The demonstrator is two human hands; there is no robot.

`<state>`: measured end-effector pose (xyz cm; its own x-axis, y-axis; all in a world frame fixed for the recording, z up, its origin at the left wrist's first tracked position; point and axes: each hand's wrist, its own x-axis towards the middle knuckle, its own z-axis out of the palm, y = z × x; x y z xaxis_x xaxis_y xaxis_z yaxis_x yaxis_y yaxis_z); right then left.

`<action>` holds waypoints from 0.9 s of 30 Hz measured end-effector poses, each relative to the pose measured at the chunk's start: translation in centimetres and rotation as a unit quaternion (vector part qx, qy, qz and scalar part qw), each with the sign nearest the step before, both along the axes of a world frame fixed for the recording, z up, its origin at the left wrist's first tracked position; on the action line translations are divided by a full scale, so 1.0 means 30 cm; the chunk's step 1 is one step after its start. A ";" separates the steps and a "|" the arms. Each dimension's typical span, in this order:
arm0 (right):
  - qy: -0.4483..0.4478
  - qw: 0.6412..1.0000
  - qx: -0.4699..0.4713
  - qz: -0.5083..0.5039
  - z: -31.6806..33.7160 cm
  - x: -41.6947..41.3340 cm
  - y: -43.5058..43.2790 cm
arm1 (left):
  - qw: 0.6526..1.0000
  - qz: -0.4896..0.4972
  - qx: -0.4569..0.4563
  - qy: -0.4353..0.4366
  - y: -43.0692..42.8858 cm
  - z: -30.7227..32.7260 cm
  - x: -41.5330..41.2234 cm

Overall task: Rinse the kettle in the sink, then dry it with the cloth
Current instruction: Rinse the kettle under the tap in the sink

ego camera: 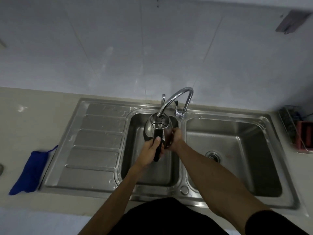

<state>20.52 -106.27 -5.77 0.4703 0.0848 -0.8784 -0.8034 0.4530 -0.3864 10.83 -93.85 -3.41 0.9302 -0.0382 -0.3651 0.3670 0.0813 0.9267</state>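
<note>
1. The grey tiled wall (118,48) fills the back, with the pale counter (25,126) running along below it.
2. The steel sink (105,101) is set into the counter: a ribbed, wet drainboard (96,141) on the left, then a left bowl (152,175) and a right bowl (237,146).
3. A person in a dark top leans in, both bare forearms reaching over the sink's front edge into the left bowl.
4. A blue cloth (30,170) lies crumpled on the counter, just beside the drainboard's left edge and well apart from the hands.
5. A wire rack (293,126) stands at the far right of the counter; what it holds is too blurred to tell.
6. The curved tap (176,95) arches from between the bowls, its spout end right over the kettle's open mouth.
7. The kettle (149,128), shiny steel, is held up over the left bowl, under the spout.
8. The left hand (149,153) is clamped on the kettle's black handle (158,150), thumb on top.
9. The right hand (175,138) sits at the kettle's right side, fingers curled against it.
10. A drain (213,156) shows in the right bowl.
</note>
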 end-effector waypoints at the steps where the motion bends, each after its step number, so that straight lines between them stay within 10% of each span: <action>1: -0.001 1.000 0.006 0.001 0.010 -0.002 0.005 | 1.000 0.000 0.002 -0.004 0.002 0.005 -0.001; 27: 0.035 0.999 0.019 -0.011 0.034 -0.008 0.082 | 0.999 -0.044 0.023 -0.012 0.082 0.021 0.004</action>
